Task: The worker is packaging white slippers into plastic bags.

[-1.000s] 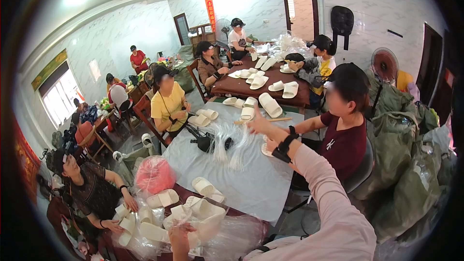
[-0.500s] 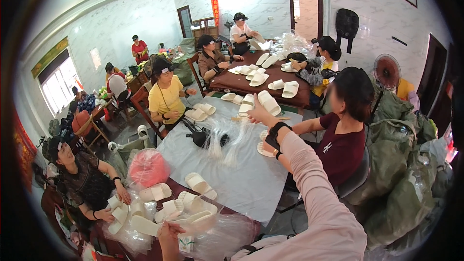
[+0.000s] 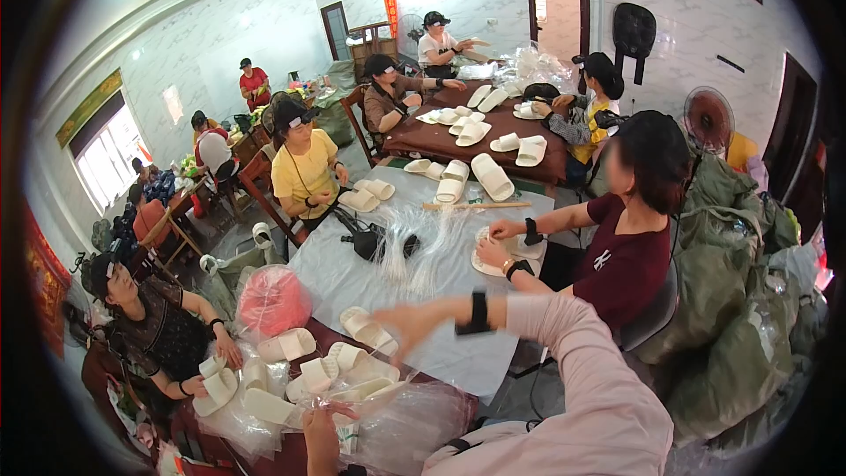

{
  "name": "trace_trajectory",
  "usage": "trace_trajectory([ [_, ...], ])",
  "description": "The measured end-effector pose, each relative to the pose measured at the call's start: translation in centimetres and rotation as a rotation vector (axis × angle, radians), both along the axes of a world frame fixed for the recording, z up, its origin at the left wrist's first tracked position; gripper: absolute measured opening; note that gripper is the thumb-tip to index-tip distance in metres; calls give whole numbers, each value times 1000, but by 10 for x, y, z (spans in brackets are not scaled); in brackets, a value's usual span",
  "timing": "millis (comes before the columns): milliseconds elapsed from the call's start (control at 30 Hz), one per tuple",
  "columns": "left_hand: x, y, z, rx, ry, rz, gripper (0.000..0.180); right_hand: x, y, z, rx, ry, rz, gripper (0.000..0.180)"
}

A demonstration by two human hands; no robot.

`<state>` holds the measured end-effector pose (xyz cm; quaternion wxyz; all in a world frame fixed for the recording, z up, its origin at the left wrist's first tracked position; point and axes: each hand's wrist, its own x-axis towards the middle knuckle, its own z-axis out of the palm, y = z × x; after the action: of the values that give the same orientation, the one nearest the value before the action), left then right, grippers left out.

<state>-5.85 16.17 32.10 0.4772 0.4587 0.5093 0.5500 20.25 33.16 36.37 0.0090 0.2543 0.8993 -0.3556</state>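
Observation:
My right hand (image 3: pixel 419 324) is blurred by motion, fingers spread and holding nothing, above the near table beside a cream slipper (image 3: pixel 367 330). My left hand (image 3: pixel 322 430) is low at the table's near edge, its fingers pinched at a clear plastic bag (image 3: pixel 401 423). Just beyond it lie several cream slippers (image 3: pixel 351 360), some partly under clear film. At the left, a person in a dark patterned top (image 3: pixel 163 326) has both hands on a slipper (image 3: pixel 217 390). Across to the right, a person in a maroon shirt (image 3: pixel 621 256) handles slippers (image 3: pixel 513 257).
A pink bundle (image 3: pixel 273 301) sits at the left table edge. A pile of clear strips (image 3: pixel 410 251), a black pouch-like thing (image 3: pixel 364 244) and a wooden stick (image 3: pixel 476 205) lie on the grey tabletop (image 3: pixel 335 278). Bulging green sacks (image 3: pixel 714 300) stand right, near a fan (image 3: pixel 708 119).
My right hand has come back from pointing over the far slippers to above the near ones. My left hand has shifted slightly. The person in maroon now shows both hands on the slippers.

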Motion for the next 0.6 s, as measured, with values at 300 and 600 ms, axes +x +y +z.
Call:
trace_trajectory([
  [300,-5,-25,36,103,138,52,46,-77,-69,-49,362,323,38,63],
  [600,-36,-185,98,301,185,634,18,-167,-117,-22,-60,657,210,34],
])
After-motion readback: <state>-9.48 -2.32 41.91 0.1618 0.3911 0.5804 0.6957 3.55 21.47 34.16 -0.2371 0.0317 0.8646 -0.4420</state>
